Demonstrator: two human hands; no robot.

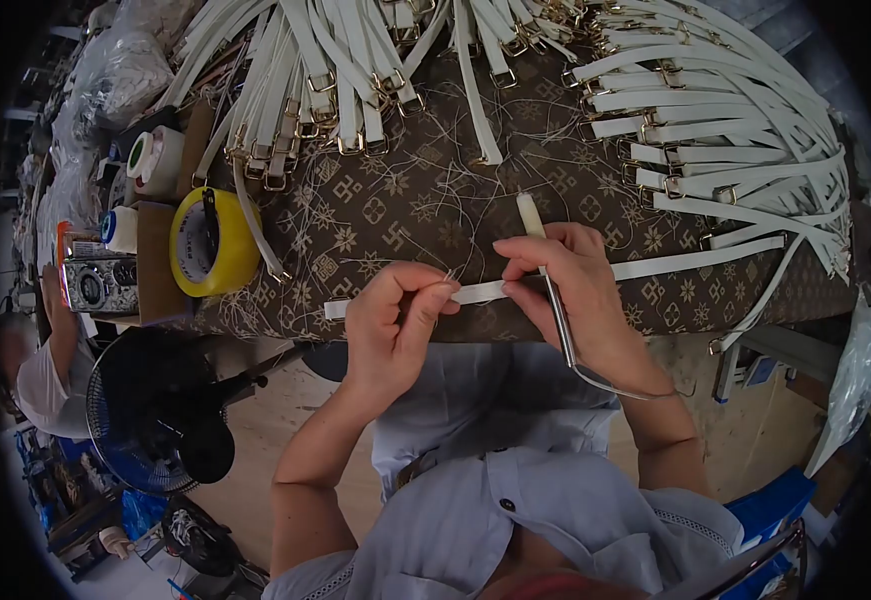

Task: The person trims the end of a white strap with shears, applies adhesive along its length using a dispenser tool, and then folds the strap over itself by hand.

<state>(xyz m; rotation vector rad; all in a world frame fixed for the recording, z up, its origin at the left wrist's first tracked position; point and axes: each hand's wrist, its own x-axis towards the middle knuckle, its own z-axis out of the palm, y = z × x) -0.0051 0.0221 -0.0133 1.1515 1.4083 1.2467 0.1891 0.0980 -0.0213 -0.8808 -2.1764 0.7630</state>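
While left [392, 322] pinches, right [583, 295] cradles tool [558, 318].

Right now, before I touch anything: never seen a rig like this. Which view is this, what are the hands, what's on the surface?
There's no machine: these are a person's bare hands. The single picture comes from a camera on their head, looking down, so their shirt shows at the bottom.

The left hand has its fingertips pinched together at a white strap; whether they grip the strap or a thread, I can't tell. The right hand holds a pen-like tool with a thin cord.

The strap lies on brown patterned cloth, strewn with loose thread. Many more buckled straps are heaped at the far side and right. At left sits a yellow tape roll.
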